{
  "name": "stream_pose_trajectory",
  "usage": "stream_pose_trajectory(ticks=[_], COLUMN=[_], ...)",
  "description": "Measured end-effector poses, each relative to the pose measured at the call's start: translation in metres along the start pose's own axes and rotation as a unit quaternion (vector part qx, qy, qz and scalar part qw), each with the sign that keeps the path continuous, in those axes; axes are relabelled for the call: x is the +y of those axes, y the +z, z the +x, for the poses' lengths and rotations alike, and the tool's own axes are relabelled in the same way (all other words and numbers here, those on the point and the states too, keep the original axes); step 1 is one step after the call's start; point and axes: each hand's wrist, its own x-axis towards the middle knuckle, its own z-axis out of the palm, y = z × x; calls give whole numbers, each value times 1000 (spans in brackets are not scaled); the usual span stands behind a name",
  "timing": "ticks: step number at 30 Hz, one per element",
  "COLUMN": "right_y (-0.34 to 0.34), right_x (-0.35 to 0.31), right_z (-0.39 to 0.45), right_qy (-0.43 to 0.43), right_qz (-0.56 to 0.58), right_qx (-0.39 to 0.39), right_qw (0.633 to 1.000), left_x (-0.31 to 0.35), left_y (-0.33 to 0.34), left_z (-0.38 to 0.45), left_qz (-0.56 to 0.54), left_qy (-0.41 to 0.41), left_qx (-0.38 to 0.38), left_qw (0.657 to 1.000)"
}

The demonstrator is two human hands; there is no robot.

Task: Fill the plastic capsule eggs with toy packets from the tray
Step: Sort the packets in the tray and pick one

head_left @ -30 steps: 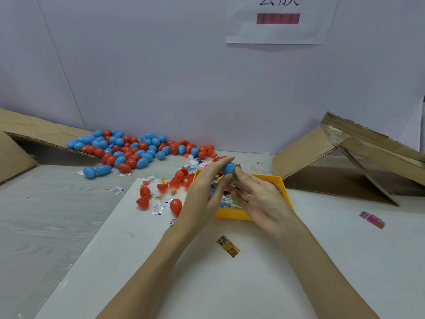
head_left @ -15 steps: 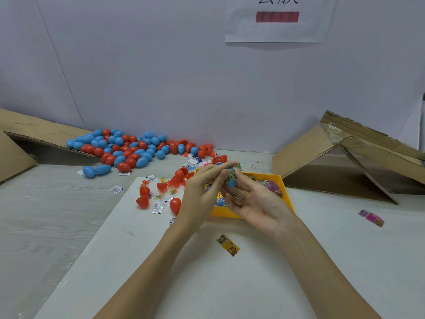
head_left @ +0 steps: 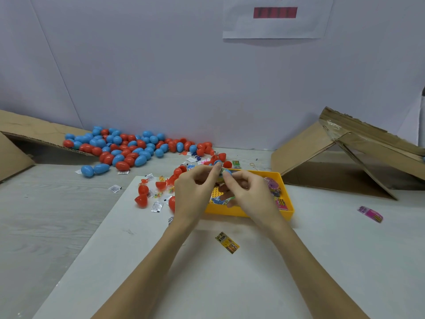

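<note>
My left hand [head_left: 195, 192] and my right hand [head_left: 249, 194] meet above the yellow tray [head_left: 287, 199], fingers curled. Between their fingertips sits a blue capsule egg half [head_left: 226, 172] with a small toy packet [head_left: 221, 173] pinched against it; who holds which part is partly hidden. The tray holds several colourful toy packets [head_left: 279, 202]. Red egg halves [head_left: 141, 200] and loose packets lie left of the tray. A pile of closed blue and red eggs [head_left: 128, 148] lies at the back left.
A yellow-black packet [head_left: 227, 242] lies on the white board in front of the tray, a pink packet [head_left: 370, 214] at the right. Tilted cardboard boxes stand at the left [head_left: 13, 143] and right [head_left: 340, 153]. A white wall closes the back.
Both hands have curled their fingers and drawn together over the tray; the blue egg half and packet now sit pinched between the fingertips, slightly lower than a second ago.
</note>
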Motion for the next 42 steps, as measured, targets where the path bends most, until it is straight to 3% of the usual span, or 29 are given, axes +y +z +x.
stream_pose_trajectory(ticks=[5, 10, 14, 17, 19, 22, 25, 30, 42], right_y=[-6, -8, -12, -16, -18, -14, -5, 1, 8], right_x=[2, 6, 7, 6, 4, 3, 5, 6, 5], right_z=[3, 7, 9, 8, 8, 5, 0, -2, -5], right_qy=[4, 14, 42, -33, -94, -150, -179, -207, -175], right_qz=[-10, 13, 17, -9, -17, -98, -226, -264, -249], right_qx=[32, 22, 57, 80, 54, 16, 40, 118, 165], right_qw=[999, 1000, 997, 996, 994, 984, 957, 935, 938], left_x=[1, 2, 1, 2, 5, 7, 9, 11, 13], left_y=[0, -2, -4, -5, -3, -3, -1, 5, 17], left_z=[-1, 0, 3, 3, 2, 0, -1, -2, -13], left_qz=[-23, -32, -66, -95, -108, -124, -147, -190, -217], left_qy=[-40, 19, -8, -46, -58, -62, -107, -160, -159], left_qx=[-46, -148, -133, -122, -119, -112, -90, -77, -24], left_qw=[998, 988, 989, 987, 985, 984, 979, 966, 963])
